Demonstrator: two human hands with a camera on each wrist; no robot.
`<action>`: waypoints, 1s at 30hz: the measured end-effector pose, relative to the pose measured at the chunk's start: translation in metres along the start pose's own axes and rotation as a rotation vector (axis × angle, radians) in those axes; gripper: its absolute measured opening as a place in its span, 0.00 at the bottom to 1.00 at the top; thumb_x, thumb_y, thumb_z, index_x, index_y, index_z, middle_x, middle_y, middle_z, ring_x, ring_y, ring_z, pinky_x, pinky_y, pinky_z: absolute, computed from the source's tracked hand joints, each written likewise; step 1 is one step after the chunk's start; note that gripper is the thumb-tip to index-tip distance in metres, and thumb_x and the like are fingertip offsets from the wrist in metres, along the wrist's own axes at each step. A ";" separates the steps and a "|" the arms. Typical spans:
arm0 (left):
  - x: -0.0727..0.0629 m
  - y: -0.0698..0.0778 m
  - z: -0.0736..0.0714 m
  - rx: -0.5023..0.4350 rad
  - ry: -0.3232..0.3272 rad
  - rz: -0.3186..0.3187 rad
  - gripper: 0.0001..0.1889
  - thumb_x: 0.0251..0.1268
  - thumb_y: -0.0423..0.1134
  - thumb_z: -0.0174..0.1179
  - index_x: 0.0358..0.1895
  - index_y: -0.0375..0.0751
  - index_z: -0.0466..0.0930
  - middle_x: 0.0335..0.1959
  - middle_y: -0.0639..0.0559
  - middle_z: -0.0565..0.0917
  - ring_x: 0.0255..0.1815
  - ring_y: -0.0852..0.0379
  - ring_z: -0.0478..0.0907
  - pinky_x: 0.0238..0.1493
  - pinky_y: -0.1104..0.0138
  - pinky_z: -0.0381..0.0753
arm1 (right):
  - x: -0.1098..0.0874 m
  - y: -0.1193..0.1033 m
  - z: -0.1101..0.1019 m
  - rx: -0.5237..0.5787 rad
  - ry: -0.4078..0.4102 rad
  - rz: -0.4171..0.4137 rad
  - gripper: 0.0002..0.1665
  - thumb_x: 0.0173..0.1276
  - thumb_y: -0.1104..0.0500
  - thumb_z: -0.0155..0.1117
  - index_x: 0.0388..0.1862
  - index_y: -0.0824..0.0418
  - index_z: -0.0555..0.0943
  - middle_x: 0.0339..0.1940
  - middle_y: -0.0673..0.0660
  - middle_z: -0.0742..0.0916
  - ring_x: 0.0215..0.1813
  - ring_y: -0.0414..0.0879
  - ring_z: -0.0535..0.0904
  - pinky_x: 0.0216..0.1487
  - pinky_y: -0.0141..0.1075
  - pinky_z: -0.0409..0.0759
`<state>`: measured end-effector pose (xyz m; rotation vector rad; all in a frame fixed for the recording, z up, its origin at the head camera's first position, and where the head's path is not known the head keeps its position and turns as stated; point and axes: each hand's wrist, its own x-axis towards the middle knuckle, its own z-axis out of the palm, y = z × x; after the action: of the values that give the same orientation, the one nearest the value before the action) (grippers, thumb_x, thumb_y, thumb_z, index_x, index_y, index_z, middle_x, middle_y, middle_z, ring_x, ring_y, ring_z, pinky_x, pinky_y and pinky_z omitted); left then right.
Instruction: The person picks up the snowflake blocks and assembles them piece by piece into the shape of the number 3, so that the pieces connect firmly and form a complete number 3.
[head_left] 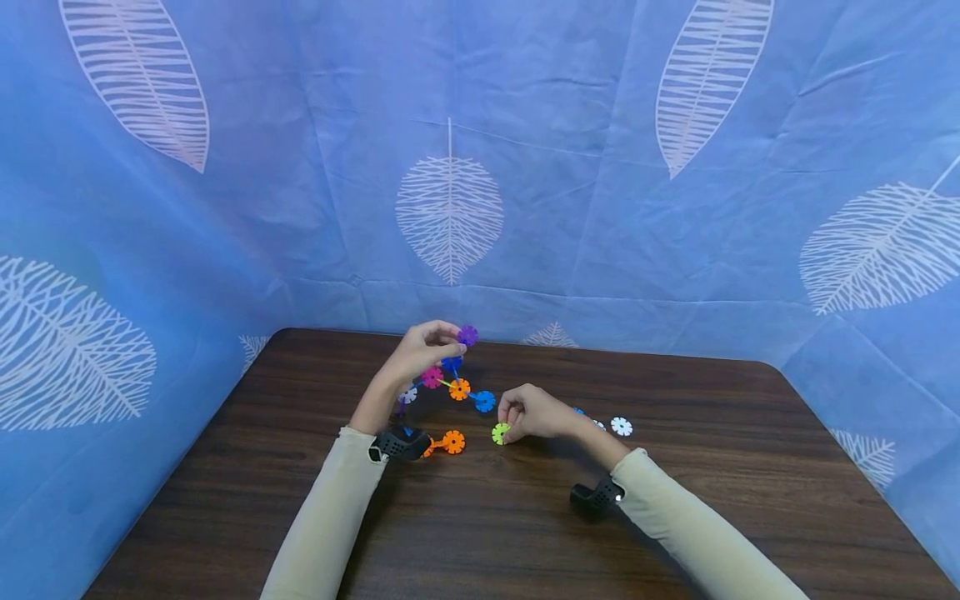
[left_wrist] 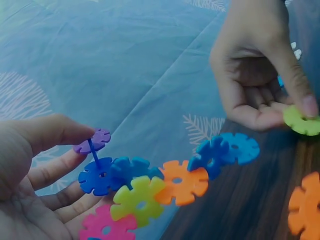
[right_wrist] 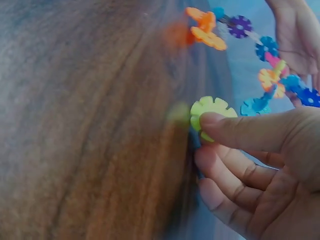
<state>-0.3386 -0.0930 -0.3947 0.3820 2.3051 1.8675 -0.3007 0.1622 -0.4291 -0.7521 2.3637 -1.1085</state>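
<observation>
My left hand (head_left: 411, 358) holds up a joined chain of notched plastic snowflake discs by its end, with thumb and fingers at a purple disc (head_left: 468, 335). Below that purple disc the chain runs through a dark blue disc (left_wrist: 96, 176), a yellow-green one (left_wrist: 141, 204), an orange one (left_wrist: 183, 181) and light blue ones (left_wrist: 239, 148). A pink disc (left_wrist: 107, 225) hangs off the side. In my right hand (head_left: 536, 412) a single yellow-green snowflake disc (right_wrist: 210, 107) is pinched between thumb and fingers, just right of the chain and apart from it.
Orange discs (head_left: 453, 442) stand low over the dark wooden table (head_left: 510, 525), by my left wrist. Past my right hand lies a loose white disc (head_left: 621, 426), with a blue piece (head_left: 578, 411) partly hidden by the hand. A blue leaf-print cloth (head_left: 525, 208) hangs behind the table.
</observation>
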 end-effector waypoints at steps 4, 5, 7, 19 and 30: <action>0.002 -0.002 0.005 0.004 -0.003 -0.011 0.17 0.70 0.41 0.66 0.58 0.40 0.79 0.50 0.45 0.83 0.53 0.39 0.79 0.44 0.65 0.80 | -0.004 0.004 -0.007 0.031 0.011 -0.019 0.07 0.63 0.72 0.71 0.37 0.72 0.81 0.29 0.63 0.85 0.30 0.43 0.79 0.32 0.33 0.81; 0.002 -0.002 0.006 0.010 -0.003 -0.015 0.18 0.70 0.42 0.66 0.58 0.40 0.79 0.51 0.44 0.83 0.53 0.41 0.79 0.43 0.66 0.80 | -0.005 0.005 -0.009 0.041 0.016 -0.022 0.06 0.63 0.72 0.70 0.38 0.72 0.82 0.30 0.65 0.85 0.30 0.44 0.80 0.33 0.34 0.82; 0.002 -0.003 0.008 0.015 -0.005 -0.020 0.19 0.70 0.42 0.66 0.60 0.40 0.78 0.53 0.43 0.83 0.53 0.42 0.79 0.45 0.64 0.82 | -0.007 0.007 -0.014 0.064 0.028 -0.020 0.05 0.65 0.72 0.69 0.40 0.72 0.83 0.32 0.66 0.87 0.32 0.48 0.82 0.34 0.38 0.84; 0.001 -0.001 0.024 0.019 -0.039 -0.009 0.19 0.70 0.43 0.65 0.60 0.41 0.78 0.54 0.42 0.83 0.50 0.48 0.82 0.53 0.56 0.85 | -0.008 -0.009 -0.045 0.144 0.308 0.008 0.11 0.70 0.63 0.68 0.49 0.66 0.84 0.37 0.61 0.90 0.41 0.64 0.85 0.41 0.52 0.85; 0.005 -0.004 0.032 0.022 -0.099 -0.019 0.20 0.70 0.44 0.65 0.61 0.41 0.78 0.53 0.44 0.83 0.51 0.45 0.81 0.49 0.62 0.83 | 0.003 -0.012 -0.043 0.253 0.581 -0.098 0.12 0.71 0.63 0.68 0.48 0.71 0.83 0.43 0.70 0.89 0.34 0.37 0.85 0.37 0.33 0.86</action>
<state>-0.3348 -0.0623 -0.4049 0.4429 2.2584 1.7743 -0.3235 0.1780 -0.3944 -0.5041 2.5745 -1.8294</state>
